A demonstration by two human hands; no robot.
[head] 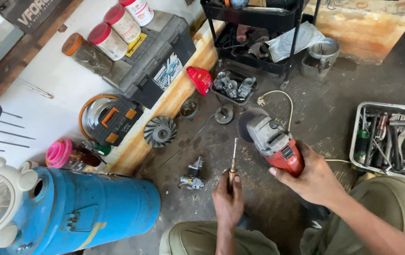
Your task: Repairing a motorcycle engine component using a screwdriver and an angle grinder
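My left hand (228, 200) grips a screwdriver (233, 163) by its brown handle, the metal shaft pointing away from me over the concrete floor. My right hand (310, 177) holds a red and grey angle grinder (272, 139) by its red body. The grinder's disc (246, 123) sits just right of the screwdriver's tip, close to it but apart. The grinder's white cord (278, 97) loops away across the floor to a plug. My knees in olive trousers show at the bottom.
A small metal carburettor part (192, 177) lies left of my left hand. A blue cylinder tank (84, 210) lies at lower left. A metal tray of hand tools (360, 130) sits at right. A black shelf cart (259, 35), grey toolbox (155, 56), finned wheel (160, 131), red bottle (199, 79).
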